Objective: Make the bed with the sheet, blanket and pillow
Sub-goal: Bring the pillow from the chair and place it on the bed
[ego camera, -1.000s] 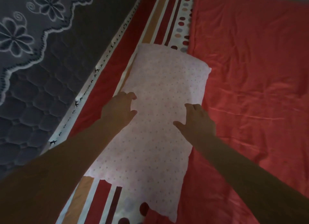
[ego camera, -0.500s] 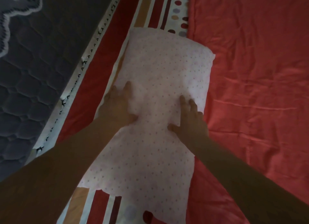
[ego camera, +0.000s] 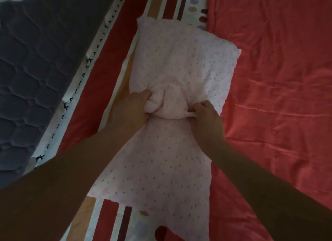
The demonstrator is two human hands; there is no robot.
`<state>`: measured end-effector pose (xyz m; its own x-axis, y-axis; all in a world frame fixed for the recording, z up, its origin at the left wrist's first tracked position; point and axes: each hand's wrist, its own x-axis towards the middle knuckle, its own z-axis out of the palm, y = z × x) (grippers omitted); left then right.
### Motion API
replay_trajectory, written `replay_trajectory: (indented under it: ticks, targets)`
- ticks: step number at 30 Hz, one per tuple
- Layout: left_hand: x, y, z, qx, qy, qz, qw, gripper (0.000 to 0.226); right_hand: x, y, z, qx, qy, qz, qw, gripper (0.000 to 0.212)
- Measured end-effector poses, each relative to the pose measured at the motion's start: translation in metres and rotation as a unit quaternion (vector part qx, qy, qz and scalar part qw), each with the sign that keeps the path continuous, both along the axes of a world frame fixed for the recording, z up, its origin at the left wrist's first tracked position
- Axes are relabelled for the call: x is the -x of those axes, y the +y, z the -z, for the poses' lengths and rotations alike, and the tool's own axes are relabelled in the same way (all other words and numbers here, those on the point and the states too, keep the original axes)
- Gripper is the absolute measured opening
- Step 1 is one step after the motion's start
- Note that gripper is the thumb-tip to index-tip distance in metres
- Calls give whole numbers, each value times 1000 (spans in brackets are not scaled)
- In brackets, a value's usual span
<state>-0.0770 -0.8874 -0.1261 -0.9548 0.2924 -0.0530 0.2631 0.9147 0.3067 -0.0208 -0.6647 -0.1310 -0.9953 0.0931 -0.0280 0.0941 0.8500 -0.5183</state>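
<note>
Your left hand (ego camera: 132, 107) and right hand (ego camera: 208, 116) both have fingers curled into the pillow (ego camera: 181, 64), bunching its pink-dotted case at mid-length between them. Pillow lies lengthwise on the striped sheet (ego camera: 107, 82), its right edge touching the red blanket (ego camera: 280, 79). Bare quilted mattress (ego camera: 41, 57) shows at left beside the sheet's edge.

Pillow (ego camera: 179, 70) is lying mid-frame on the sheet (ego camera: 84, 106), its right side overlapping the blanket (ego camera: 278, 79) that's filling the right half. Mattress (ego camera: 36, 61) is peeking out upper left, beside the sheet's edge. Left hand (ego camera: 130, 108) and right hand (ego camera: 208, 117) are gripping the pillow's middle, one on each side.
</note>
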Motion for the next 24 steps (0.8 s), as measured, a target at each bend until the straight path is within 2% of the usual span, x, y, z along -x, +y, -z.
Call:
replay_trajectory:
  ticks: [6, 10, 24]
  targets:
    - [10, 4, -31, -32, 65, 4, 997, 16, 13, 1, -26, 20, 44, 9, 999, 25]
    - [19, 6, -58, -25, 84, -14, 996, 10, 25, -1, -48, 31, 70, 16, 997, 26]
    - [72, -27, -122, 20, 168, -48, 984, 23, 96, -39, -105, 22, 138, 5, 990, 27]
